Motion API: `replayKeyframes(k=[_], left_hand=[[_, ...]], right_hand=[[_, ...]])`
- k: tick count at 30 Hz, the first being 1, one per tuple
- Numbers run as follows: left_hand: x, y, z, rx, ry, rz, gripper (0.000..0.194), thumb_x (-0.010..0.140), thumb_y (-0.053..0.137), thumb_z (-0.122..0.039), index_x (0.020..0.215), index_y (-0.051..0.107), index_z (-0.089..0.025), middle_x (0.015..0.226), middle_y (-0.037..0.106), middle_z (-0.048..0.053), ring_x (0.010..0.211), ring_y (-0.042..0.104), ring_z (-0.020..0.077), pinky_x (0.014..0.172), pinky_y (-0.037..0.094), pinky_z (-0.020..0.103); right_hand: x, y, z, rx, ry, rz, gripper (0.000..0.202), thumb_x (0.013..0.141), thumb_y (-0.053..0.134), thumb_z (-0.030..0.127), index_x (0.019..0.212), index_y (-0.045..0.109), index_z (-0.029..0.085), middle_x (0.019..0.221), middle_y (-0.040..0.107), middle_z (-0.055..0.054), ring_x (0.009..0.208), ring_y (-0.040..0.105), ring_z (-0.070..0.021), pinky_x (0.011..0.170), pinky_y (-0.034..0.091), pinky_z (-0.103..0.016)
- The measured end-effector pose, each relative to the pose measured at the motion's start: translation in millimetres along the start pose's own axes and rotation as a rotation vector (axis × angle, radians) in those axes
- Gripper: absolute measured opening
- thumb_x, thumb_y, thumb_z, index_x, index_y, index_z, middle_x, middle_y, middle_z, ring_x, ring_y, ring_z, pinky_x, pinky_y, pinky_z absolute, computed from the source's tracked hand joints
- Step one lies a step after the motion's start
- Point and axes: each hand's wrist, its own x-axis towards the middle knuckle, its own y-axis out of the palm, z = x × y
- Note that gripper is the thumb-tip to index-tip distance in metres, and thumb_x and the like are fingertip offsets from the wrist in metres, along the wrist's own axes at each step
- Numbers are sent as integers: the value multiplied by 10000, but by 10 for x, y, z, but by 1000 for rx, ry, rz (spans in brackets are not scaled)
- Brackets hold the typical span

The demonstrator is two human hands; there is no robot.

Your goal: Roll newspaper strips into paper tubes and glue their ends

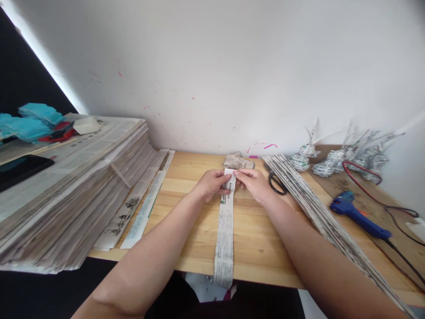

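A long strip of newspaper (225, 235) runs down the middle of the wooden table, its near end curling over the front edge. Its far end is pinched between my left hand (214, 184) on the left side and my right hand (249, 180) on the right. Both thumbs press on the strip's upper corners; the other fingers are partly hidden behind it. Just beyond my hands lies a crumpled greyish cloth (235, 160). Black-handled scissors (277, 184) rest to the right of my right hand, partly under a bundle of rolled paper sticks (308, 204).
A tall newspaper stack (86, 190) fills the left, with a phone (25, 168) on top. Cut newspaper strips (149, 206) lie beside it. At right, a blue glue gun (360, 217) with its cord sits on cardboard (332, 181), near woven paper pieces (334, 161). A white wall stands behind.
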Motion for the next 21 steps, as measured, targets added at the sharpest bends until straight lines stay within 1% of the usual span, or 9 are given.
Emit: replayKeyframes(k=[4,7,10,12,17,21], left_hand=[[-6,15,-22,-41,-40,-23,126,773,718,-191,866,713,-107,854,667,69,712,620,114,592,585,232],[-17,39,-41,-152,-86,16,130,786,699,-146,910,708,-110,942,682,93,781,649,129,618,579,206],[-21,68,-31,-217,-94,43,112,797,684,-127,903,704,-98,942,692,112,832,669,147,677,578,212],[-15,81,-9,-190,-68,19,94,800,683,-141,874,707,-89,897,696,108,812,668,147,683,579,227],[10,88,25,-34,16,-111,118,793,692,-187,791,705,-70,771,676,77,672,621,109,600,565,221],[4,101,19,10,26,-114,161,781,705,-241,824,711,-86,790,692,80,687,635,125,588,559,226]], right_hand=[[4,0,-13,39,-4,-57,339,706,738,469,818,742,148,580,572,8,539,479,-102,475,351,-231],[-8,11,8,48,-6,-57,314,715,735,456,807,746,156,574,573,8,529,484,-102,467,341,-230],[-17,21,35,61,6,-59,306,709,740,448,789,746,153,566,575,4,519,487,-102,462,344,-231],[-16,26,45,72,17,-64,305,699,748,442,788,746,150,555,565,8,508,471,-97,454,335,-227],[-18,55,48,110,41,-45,297,679,768,428,769,744,147,552,555,10,498,449,-86,429,305,-215],[-26,88,46,140,71,-77,312,636,799,436,712,723,143,524,546,9,472,441,-87,402,291,-215]])
